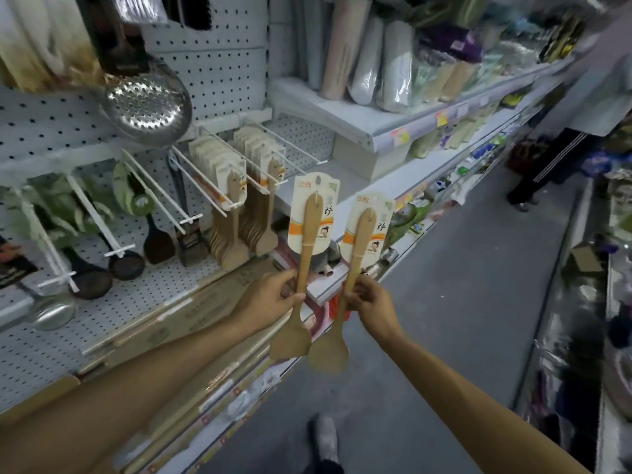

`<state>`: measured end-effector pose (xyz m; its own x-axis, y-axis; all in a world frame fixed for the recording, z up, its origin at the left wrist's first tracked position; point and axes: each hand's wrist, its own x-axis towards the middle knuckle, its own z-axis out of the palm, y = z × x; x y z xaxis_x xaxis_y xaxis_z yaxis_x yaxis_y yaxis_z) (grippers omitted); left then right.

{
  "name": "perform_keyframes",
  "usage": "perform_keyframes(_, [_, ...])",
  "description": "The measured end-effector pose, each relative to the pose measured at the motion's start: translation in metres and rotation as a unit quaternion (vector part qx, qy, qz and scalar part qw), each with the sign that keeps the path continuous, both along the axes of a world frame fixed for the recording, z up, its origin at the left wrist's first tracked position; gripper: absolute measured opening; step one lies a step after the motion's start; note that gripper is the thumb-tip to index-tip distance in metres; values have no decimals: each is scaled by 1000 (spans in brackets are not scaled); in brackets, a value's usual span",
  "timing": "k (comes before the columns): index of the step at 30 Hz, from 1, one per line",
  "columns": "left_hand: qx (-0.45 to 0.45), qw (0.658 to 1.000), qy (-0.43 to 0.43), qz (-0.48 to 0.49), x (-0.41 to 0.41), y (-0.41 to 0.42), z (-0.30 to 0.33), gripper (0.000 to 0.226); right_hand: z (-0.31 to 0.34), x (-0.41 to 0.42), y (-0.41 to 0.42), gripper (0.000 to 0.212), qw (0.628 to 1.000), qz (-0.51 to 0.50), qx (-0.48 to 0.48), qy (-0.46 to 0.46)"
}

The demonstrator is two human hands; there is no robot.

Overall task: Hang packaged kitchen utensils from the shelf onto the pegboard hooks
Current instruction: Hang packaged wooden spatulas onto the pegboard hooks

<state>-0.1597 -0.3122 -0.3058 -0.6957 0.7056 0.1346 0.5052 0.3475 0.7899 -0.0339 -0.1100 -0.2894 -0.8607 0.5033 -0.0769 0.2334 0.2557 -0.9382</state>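
I hold two carded wooden spatulas upright in front of the shelving, blades down. My left hand (273, 295) grips the handle of the left spatula (304, 254), whose white and orange card tops it. My right hand (371, 299) grips the handle of the right spatula (355, 265), a little lower. On the white pegboard (219, 73), two long white hooks (239, 165) carry rows of the same carded spatulas (236, 230), just left of and behind my hands.
Empty white hooks (154, 196) jut out to the left, with dark ladles (126, 265) and a steel skimmer (147, 104) hanging nearby. Flat cardboard boxes (191, 319) lie on the lower shelf. A person's legs (547, 169) stand down the aisle at right.
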Motion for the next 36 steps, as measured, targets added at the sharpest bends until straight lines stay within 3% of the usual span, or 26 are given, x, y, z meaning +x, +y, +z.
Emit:
perform_keyframes(9, [-36,995,17,86,-33,50,-18,21,-34,-80,62,11,987,160,-15,-4])
perform_keyframes(12, [-50,991,1,127,-40,64,-20,11,-36,-104,84,13,978,202,-41,-7])
perform_keyframes(18, [-50,979,-25,194,-42,71,-29,16,-38,-142,115,23,957,286,-28,-33])
perform_keyframes(22, [-52,972,-19,230,-33,70,-34,17,-45,-158,122,18,942,332,-2,-46])
perform_keyframes(29, [-79,959,-12,271,-18,66,-34,20,-59,-182,124,14,932,360,16,-41])
perform_keyframes(36, [-101,951,-1,291,-10,63,-30,9,-52,-210,115,15,939,337,-20,-59])
